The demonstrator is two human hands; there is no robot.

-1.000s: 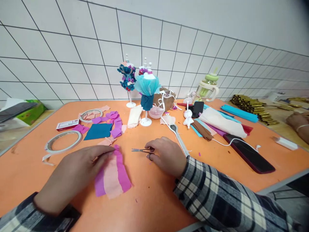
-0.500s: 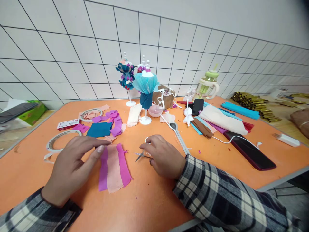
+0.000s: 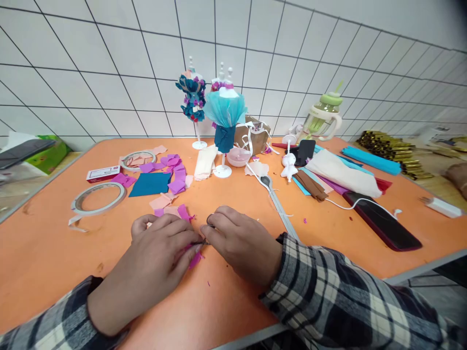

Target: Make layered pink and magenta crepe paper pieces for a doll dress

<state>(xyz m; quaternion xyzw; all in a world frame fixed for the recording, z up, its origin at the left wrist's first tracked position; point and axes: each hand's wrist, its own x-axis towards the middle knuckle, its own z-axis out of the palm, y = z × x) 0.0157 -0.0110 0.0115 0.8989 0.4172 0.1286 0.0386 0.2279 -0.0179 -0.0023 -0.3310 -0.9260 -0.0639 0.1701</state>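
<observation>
My right hand (image 3: 241,243) is closed on small scissors, whose dark handle loop (image 3: 210,220) shows at the fingers; the blades are mostly hidden. Close against it, my left hand (image 3: 160,257) lies over the purple and pink crepe paper piece (image 3: 184,212), its thumb and fingers pinched near the scissors' tip. Most of that paper is covered by the hand. What exactly the pinch holds is too small to tell. Just behind are pink paper scraps (image 3: 162,200) and a teal paper square (image 3: 150,184).
Tape rolls (image 3: 98,198) and a small box (image 3: 103,174) are at the left. Dressed mini mannequins (image 3: 225,109) stand at the back beside a pink bowl (image 3: 238,156). Toward the right are a white figurine (image 3: 289,166), crepe rolls (image 3: 343,172), a phone (image 3: 383,223) and a bottle (image 3: 321,116).
My left hand has moved right, over the striped paper, and now meets my right hand. The scissors' blades, seen open before, are now mostly hidden between the hands.
</observation>
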